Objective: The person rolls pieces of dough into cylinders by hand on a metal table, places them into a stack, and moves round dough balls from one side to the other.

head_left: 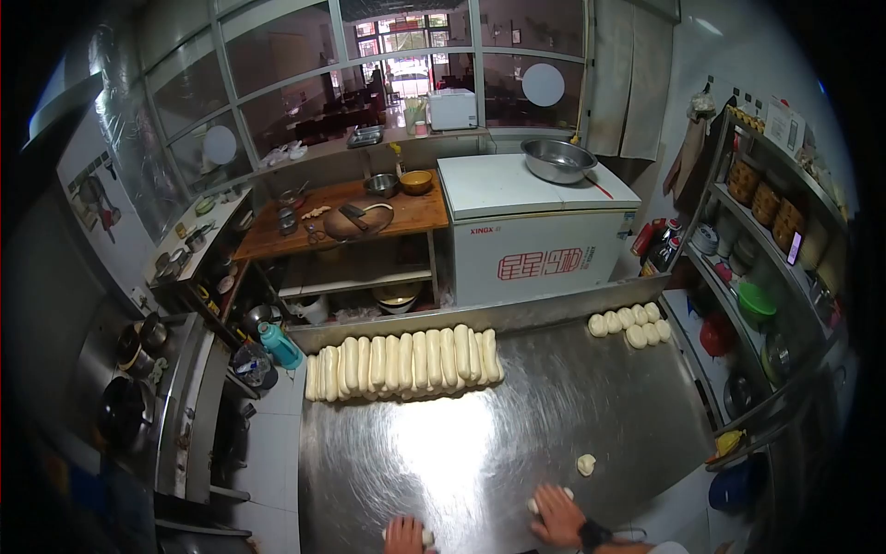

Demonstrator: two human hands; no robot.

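Note:
At the near edge of the steel worktop [360, 462], my left hand [404, 535] is cupped over a small piece of dough [427, 537], and its lower part is cut off by the frame. My right hand [556, 519], with a dark band at the wrist, closes over another piece of dough whose pale ends [533, 506] show beside the fingers. Both palms face down and hide most of the dough. A loose lump of dough [586, 464] lies just beyond my right hand. Farther back, long dough rolls [406, 360] lie side by side in a stacked row.
Several round dough pieces [632, 323] sit at the worktop's back right corner. A raised metal ledge [544, 312] runs along the back, before a white chest freezer [540, 240] with a steel basin [558, 162]. Shelves [775, 249] stand right; a stove [171, 406] stands left.

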